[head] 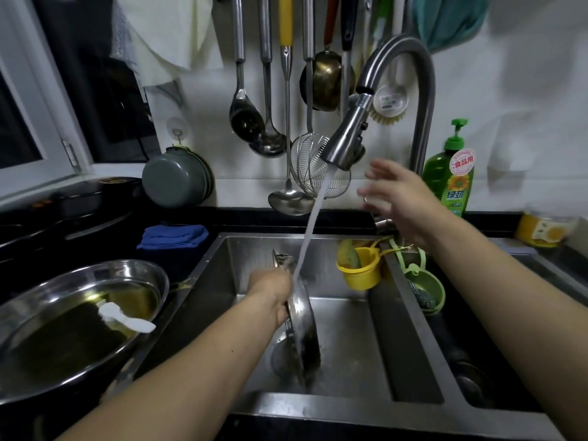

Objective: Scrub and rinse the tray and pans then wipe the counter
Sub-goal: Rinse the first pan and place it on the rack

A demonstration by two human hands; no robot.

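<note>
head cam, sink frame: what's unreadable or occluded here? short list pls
- Right hand, head view: motion-blurred; whether its fingers touch anything cannot be told.
- Pan, head view: held edge-on by the left hand, so its inside is hidden; water stream crosses it.
- Faucet base and handle: hidden behind the right hand.
- Steel basin, lower left: cut off by the frame edge.
- Soap bottle small print: too small to read.
</note>
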